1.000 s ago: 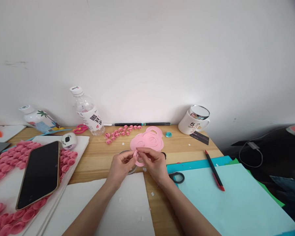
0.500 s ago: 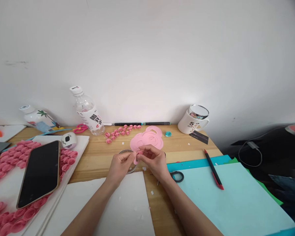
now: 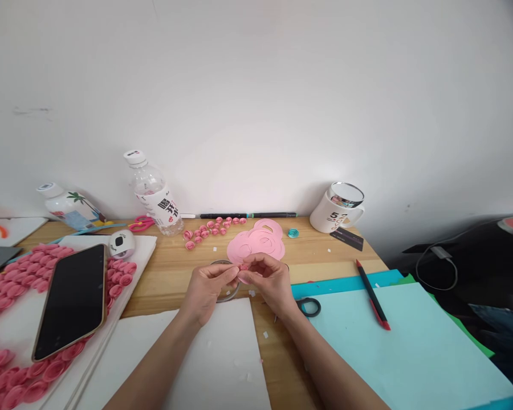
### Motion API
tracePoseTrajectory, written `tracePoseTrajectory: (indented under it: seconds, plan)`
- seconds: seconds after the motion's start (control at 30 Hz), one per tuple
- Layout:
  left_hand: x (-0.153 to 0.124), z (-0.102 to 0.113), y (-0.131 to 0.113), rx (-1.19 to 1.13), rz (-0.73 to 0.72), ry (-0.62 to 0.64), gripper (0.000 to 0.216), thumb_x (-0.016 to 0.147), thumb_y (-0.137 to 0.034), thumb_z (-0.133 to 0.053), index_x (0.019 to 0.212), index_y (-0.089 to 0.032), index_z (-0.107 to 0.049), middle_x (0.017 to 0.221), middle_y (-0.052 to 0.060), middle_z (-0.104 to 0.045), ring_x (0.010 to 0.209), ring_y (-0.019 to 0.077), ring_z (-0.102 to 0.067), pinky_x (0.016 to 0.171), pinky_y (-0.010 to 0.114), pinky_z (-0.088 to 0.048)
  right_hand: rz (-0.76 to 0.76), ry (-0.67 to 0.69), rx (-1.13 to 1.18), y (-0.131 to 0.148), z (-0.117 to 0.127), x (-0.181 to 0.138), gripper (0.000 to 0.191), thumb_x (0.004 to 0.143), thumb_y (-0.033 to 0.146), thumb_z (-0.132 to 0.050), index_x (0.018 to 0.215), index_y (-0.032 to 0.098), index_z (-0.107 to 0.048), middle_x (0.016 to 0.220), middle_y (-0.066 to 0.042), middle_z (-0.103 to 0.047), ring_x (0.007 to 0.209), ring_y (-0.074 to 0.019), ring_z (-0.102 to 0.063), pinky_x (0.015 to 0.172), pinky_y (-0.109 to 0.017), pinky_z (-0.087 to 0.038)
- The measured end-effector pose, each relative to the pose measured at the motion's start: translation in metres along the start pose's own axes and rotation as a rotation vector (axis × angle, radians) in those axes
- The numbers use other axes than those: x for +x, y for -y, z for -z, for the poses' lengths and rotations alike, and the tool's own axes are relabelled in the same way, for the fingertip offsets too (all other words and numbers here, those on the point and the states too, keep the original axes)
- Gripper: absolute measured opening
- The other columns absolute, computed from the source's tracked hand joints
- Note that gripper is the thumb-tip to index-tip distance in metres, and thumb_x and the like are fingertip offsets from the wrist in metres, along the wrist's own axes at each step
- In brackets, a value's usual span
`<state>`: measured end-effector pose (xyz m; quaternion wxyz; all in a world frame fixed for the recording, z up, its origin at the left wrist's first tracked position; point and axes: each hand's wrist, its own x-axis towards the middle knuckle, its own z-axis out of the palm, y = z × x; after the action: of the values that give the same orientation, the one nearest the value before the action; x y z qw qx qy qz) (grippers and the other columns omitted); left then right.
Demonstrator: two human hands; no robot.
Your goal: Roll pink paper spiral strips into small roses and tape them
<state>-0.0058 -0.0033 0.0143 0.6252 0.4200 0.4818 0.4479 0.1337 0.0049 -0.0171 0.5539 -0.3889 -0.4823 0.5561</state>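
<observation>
Between my fingertips is a small pink paper rose point(image 3: 243, 267), mostly covered by the fingers. My left hand point(image 3: 209, 287) pinches it from the left with thumb and forefinger. My right hand point(image 3: 268, 279) grips its other side, fingers bent over it. Just beyond lie flat pink paper spirals point(image 3: 256, 242) in an overlapping pile. Several finished pink roses point(image 3: 204, 230) sit to their left, and one teal paper coil point(image 3: 293, 233) to their right. A roll of tape point(image 3: 228, 296) is partly hidden behind my left hand.
Scissors point(image 3: 310, 307) lie by my right wrist, beside light blue paper point(image 3: 402, 341) with a pen point(image 3: 373, 296) on it. A mug point(image 3: 337, 208) and a plastic bottle point(image 3: 156, 196) stand near the wall. A phone point(image 3: 70, 302) rests on a rose-covered board point(image 3: 143, 250) at left.
My left hand has turned slightly, and the pink strip that hung below my fingers no longer shows there. Both hands remain at the same spot. The view has shifted a little.
</observation>
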Motion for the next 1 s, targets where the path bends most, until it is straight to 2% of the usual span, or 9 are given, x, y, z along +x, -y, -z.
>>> tracePoseTrajectory:
  seconds: [0.13,0.33,0.47,0.6,0.67,0.7,0.83,0.9,1.0]
  plan:
    - [0.001,0.002,0.001,-0.067,0.042,-0.014,0.023,0.058,-0.034,-0.074,0.066,-0.013,-0.072,0.067,0.006,-0.064,0.063,0.0132,-0.054,0.066,0.028,-0.047,0.007,0.026,0.029,0.002,-0.002,-0.001,0.018,0.061,0.027,-0.072,0.066,0.018,-0.058,0.066,0.000,-0.060,0.056,-0.0110,-0.055,0.051,-0.023,-0.047]
    - [0.002,0.004,0.006,-0.037,0.059,-0.091,0.025,0.055,-0.032,-0.076,0.070,-0.013,-0.071,0.070,0.007,-0.068,0.062,0.0153,-0.061,0.069,0.031,-0.050,0.026,0.042,-0.002,0.002,-0.003,-0.001,0.016,0.062,0.027,-0.072,0.065,0.018,-0.059,0.068,0.000,-0.059,0.058,-0.0123,-0.057,0.054,-0.026,-0.048]
    - [0.001,0.003,0.005,-0.025,0.042,-0.129,0.025,0.054,-0.030,-0.076,0.071,-0.013,-0.071,0.068,0.006,-0.069,0.062,0.0151,-0.061,0.069,0.030,-0.050,0.127,0.013,-0.145,0.002,-0.002,0.000,0.013,0.063,0.026,-0.071,0.064,0.019,-0.061,0.073,-0.002,-0.062,0.069,-0.0152,-0.058,0.066,-0.029,-0.049]
    - [0.002,0.002,0.001,-0.041,-0.006,-0.190,0.023,0.053,-0.028,-0.076,0.070,-0.014,-0.071,0.067,0.006,-0.069,0.063,0.0152,-0.062,0.071,0.029,-0.050,0.206,-0.077,-0.260,-0.001,-0.001,0.001,0.014,0.065,0.028,-0.070,0.074,0.020,-0.063,0.093,-0.006,-0.061,0.091,-0.0191,-0.057,0.080,-0.033,-0.047]
    - [0.003,0.002,-0.001,-0.061,-0.023,-0.231,0.023,0.053,-0.027,-0.076,0.070,-0.014,-0.071,0.069,0.006,-0.070,0.064,0.0158,-0.062,0.073,0.030,-0.050,0.145,-0.132,-0.229,-0.005,-0.001,0.002,0.025,0.064,0.031,-0.070,0.084,0.020,-0.060,0.096,-0.007,-0.059,0.089,-0.0181,-0.057,0.075,-0.031,-0.049]
    - [0.003,0.002,-0.002,-0.068,-0.029,-0.246,0.023,0.052,-0.027,-0.076,0.070,-0.013,-0.071,0.071,0.007,-0.071,0.065,0.0162,-0.063,0.074,0.031,-0.049,0.093,-0.132,-0.198,-0.007,-0.001,0.003,0.029,0.065,0.033,-0.069,0.088,0.020,-0.057,0.091,-0.006,-0.060,0.082,-0.0164,-0.058,0.069,-0.029,-0.051]
    - [0.003,0.002,-0.003,-0.066,-0.027,-0.263,0.021,0.054,-0.027,-0.075,0.070,-0.013,-0.071,0.069,0.007,-0.071,0.068,0.0173,-0.064,0.077,0.031,-0.048,-0.102,-0.022,-0.045,-0.010,-0.001,0.003,0.033,0.070,0.036,-0.065,0.093,0.018,-0.051,0.064,0.002,-0.059,0.052,-0.0103,-0.055,0.051,-0.025,-0.048]
    - [0.003,0.001,-0.002,-0.043,-0.029,-0.283,0.020,0.054,-0.026,-0.075,0.070,-0.014,-0.071,0.069,0.006,-0.071,0.068,0.0174,-0.064,0.076,0.030,-0.048,-0.142,-0.028,0.035,-0.007,-0.001,0.003,0.031,0.068,0.035,-0.067,0.089,0.017,-0.052,0.065,0.002,-0.060,0.052,-0.0103,-0.057,0.054,-0.026,-0.050]
    - [0.002,0.000,-0.002,-0.001,-0.063,-0.293,0.020,0.054,-0.025,-0.075,0.070,-0.015,-0.072,0.074,0.006,-0.072,0.070,0.0177,-0.064,0.073,0.029,-0.049,-0.151,-0.084,0.129,-0.003,-0.001,0.004,0.028,0.062,0.029,-0.072,0.081,0.016,-0.056,0.075,0.000,-0.061,0.066,-0.0121,-0.061,0.067,-0.029,-0.052]
